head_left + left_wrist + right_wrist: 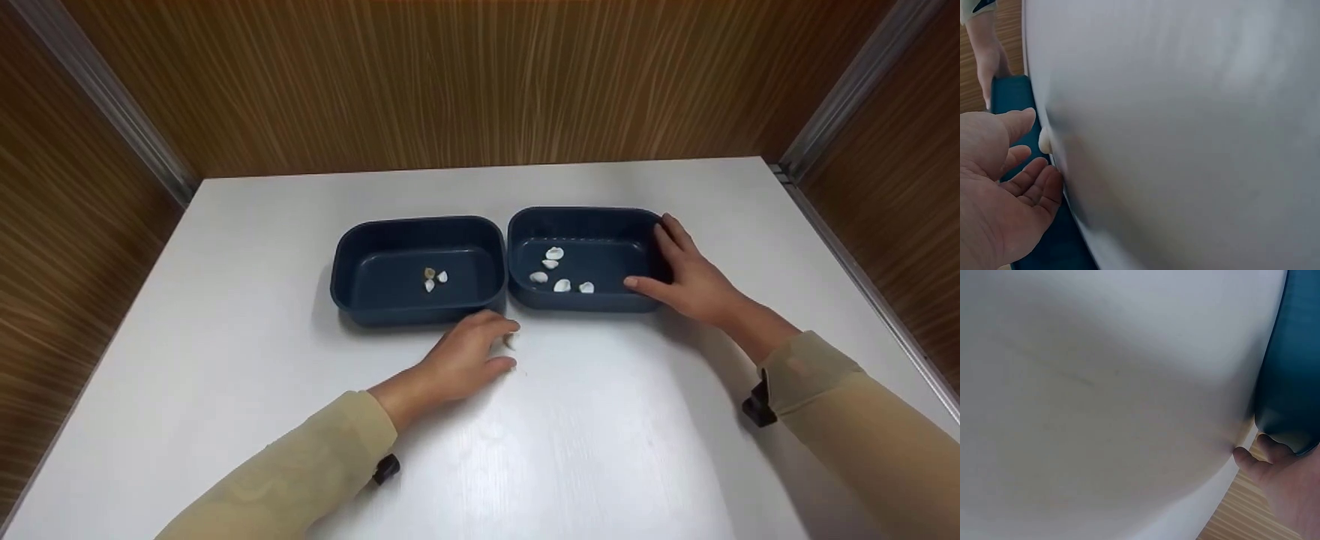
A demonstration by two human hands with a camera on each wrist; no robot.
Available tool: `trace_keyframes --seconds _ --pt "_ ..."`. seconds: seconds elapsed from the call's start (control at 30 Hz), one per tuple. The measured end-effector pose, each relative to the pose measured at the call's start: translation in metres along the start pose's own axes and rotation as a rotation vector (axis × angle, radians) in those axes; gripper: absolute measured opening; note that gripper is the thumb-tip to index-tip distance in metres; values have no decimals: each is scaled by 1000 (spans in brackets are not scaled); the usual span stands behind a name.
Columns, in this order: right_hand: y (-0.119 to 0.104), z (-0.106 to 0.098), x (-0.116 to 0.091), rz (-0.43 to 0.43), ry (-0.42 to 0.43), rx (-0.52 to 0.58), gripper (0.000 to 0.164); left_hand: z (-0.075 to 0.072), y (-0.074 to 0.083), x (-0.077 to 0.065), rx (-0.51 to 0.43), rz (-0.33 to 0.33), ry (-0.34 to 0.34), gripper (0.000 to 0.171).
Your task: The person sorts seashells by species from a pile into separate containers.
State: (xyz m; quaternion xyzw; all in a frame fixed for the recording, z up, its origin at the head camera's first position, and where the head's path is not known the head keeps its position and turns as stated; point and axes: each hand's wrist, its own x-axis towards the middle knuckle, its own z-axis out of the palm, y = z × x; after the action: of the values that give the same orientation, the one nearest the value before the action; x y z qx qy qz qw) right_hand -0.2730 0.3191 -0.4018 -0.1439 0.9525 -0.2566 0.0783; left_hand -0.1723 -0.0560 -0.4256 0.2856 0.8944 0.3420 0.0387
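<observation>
Two dark blue rectangular bins stand side by side on the white table. My left hand [466,356] is by the near right corner of the left bin [409,316], thumb and fingers parted. A small pale shell [1045,140] lies on the table just beyond its fingertips in the left wrist view. My right hand [697,285] holds the right end of the right bin [592,301], thumb over the front rim and fingers at the side. Several white shells [553,253] lie in the right bin. In the left one are a brown shell [429,273] and two white shells [442,277].
The white table [225,300] runs back to a wood-grain panel [480,82]. Similar panels with metal corner strips rise at the left and right. Both bins sit near the middle of the tabletop, their ends nearly meeting.
</observation>
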Motion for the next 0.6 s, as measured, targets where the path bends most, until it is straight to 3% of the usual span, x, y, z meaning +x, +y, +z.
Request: trace_keyframes --seconds 0.4,0.6 --pt "2 1 1 7 5 13 112 6 -4 3 39 -13 -7 43" --pt "0 0 -1 -5 2 5 110 8 -2 4 63 -25 -7 27"
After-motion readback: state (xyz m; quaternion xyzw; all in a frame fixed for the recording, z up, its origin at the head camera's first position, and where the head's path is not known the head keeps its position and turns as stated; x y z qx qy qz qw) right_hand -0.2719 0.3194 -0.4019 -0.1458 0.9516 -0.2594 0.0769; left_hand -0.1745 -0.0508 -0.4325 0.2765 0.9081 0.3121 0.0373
